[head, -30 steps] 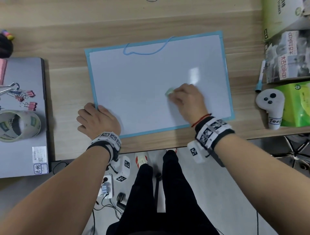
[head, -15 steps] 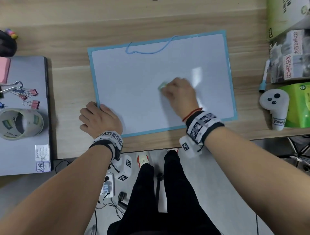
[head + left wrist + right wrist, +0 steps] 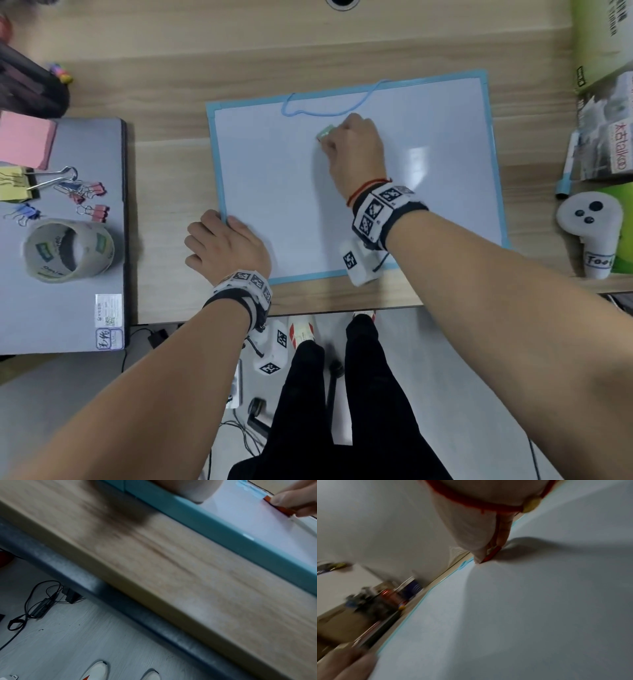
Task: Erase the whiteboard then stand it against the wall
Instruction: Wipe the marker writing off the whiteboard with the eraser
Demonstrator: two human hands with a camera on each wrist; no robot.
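The whiteboard (image 3: 274, 188) with a light-blue frame lies flat on the wooden desk, its face wiped white; a blue hanging cord (image 3: 322, 111) loops over its far edge. My right hand (image 3: 352, 150) pinches a small eraser (image 3: 324, 132) and presses it on the board just below the cord. The left wrist view shows that eraser (image 3: 281, 509) as reddish under the fingertips, and the right wrist view shows the eraser (image 3: 493, 555) touching the board (image 3: 522, 601). My left hand (image 3: 226, 246) rests on the board's near left corner, holding it down.
A closed grey laptop (image 3: 68, 308) at the left carries a tape roll (image 3: 68, 250), binder clips (image 3: 92, 192) and pink notes (image 3: 24, 140). At the right are a marker (image 3: 567, 164), a white controller (image 3: 589, 233) and boxes (image 3: 606, 130). The desk's front edge (image 3: 342, 301) runs just below the board.
My right hand has slid the eraser leftwards and away from me, from the board's lower middle to near its far edge. The left hand has stayed on the corner.
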